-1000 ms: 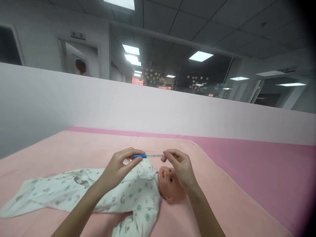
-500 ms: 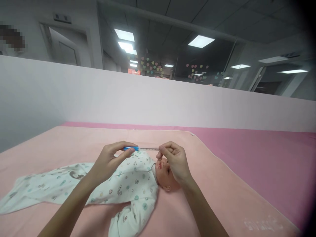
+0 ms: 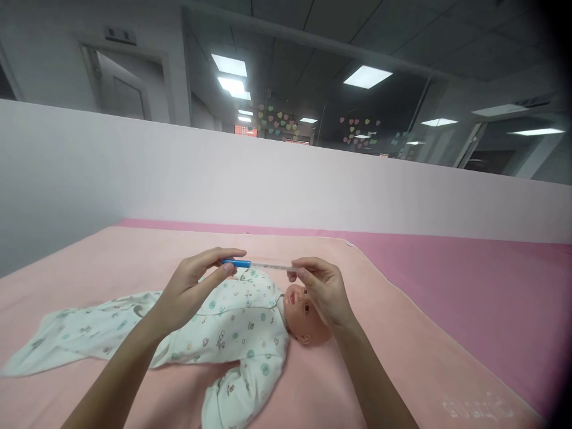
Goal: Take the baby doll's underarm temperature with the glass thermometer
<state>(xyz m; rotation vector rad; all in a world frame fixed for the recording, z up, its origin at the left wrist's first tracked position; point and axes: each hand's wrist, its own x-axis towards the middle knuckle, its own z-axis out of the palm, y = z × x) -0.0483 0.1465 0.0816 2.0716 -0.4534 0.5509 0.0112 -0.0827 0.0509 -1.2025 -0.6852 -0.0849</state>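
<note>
Above a baby doll, my two hands hold a thin thermometer (image 3: 272, 266) level. It has a clear, marked stem and a blue end (image 3: 236, 263). My left hand (image 3: 192, 286) has its thumb against the blue end, with the index finger stretched out just above it; the other fingers are partly hidden behind. My right hand (image 3: 324, 289) pinches the clear tip between thumb and fingers. Below lies the doll (image 3: 241, 322) on its back, in a white printed sleepsuit, its head (image 3: 304, 319) to the right and partly covered by my right hand.
A peach blanket (image 3: 384, 357) lies under the doll, over a pink mat (image 3: 469, 286). A white low wall (image 3: 286, 185) runs along the far side. Beyond it are windows with heart stickers (image 3: 277, 122) and a door (image 3: 125, 89).
My left index finger has lifted off the blue end, and the left hand has shifted slightly left. My right hand has moved a little right. The thermometer now tilts slightly down to the right.
</note>
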